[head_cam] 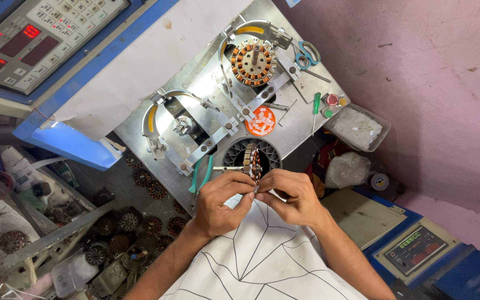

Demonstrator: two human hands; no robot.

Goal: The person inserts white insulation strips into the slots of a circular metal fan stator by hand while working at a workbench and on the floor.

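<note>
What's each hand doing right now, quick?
Left hand: fingers closed on the wound motor core, held on edge.
Right hand: fingers pinched at the same core's lower edge; whether it holds anything else cannot be told.

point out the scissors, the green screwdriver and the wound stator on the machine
scissors (308,54), head view, on the blue handle loops
green screwdriver (316,103), head view, on the green handle
wound stator (253,61), head view, on its copper windings near the hub
</note>
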